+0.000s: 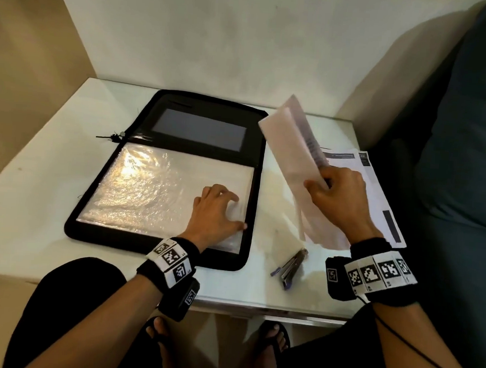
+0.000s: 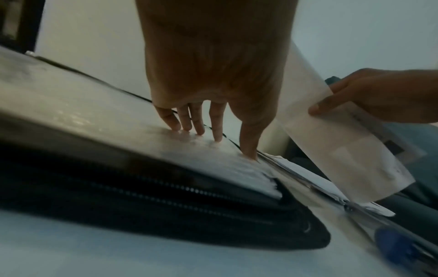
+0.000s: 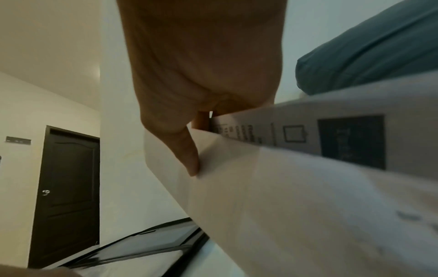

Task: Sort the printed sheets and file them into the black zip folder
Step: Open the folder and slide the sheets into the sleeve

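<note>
Left hand spread flat on open black zip folder's clear plastic sleeve. Right hand pinching white printed sheets; black-block print legible only from right wrist.

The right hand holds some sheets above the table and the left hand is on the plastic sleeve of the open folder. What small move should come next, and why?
Probably the left hand should lift the edge of the clear sleeve beside the right hand. Its fingertips press there on the open black zip folder, while the right hand pinches the printed sheets clear of the table, tilted towards the folder.
</note>
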